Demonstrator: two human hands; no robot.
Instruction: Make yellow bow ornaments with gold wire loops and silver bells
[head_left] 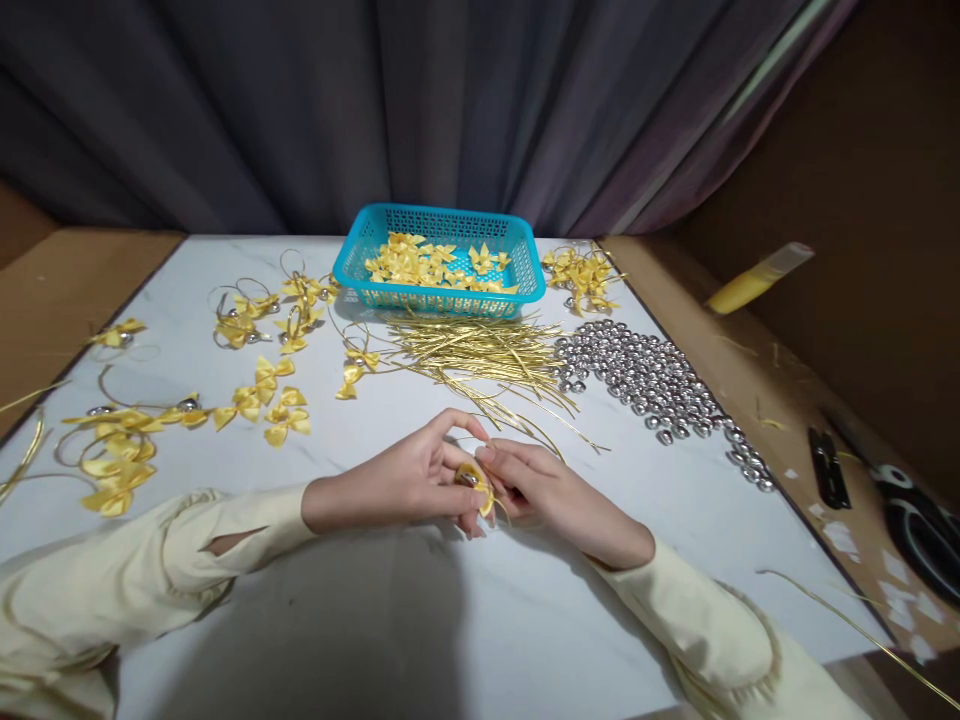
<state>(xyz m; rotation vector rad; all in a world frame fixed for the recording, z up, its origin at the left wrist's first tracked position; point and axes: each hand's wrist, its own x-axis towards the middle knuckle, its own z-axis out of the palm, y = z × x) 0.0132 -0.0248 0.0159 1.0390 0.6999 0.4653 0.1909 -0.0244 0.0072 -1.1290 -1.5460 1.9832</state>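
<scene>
- Yellow bow (486, 497) first: my left hand (420, 470) has it pinched between thumb and fingers, with a silver bead (469, 478) sitting against it. If that pinch goes slack, I reckon the bead twists or the bow gets squashed.
- My right hand (551, 490) is drawn in narrow, thumb and finger together on what looks like thin gold cord (504, 510). Pull too hard and the cord probably slips or yanks the bow crooked. Can't tell how firm the hold is, since my fingers hide part of it.
- Position-wise, the bow is at my left hand's fingertips, just beside the right hand's fingers, near the middle of the table (337, 640).
- Loose cords (487, 355) lie just beyond both hands, so an elbow or sleeve might not matter, but a stray fingertip could snag one.
</scene>
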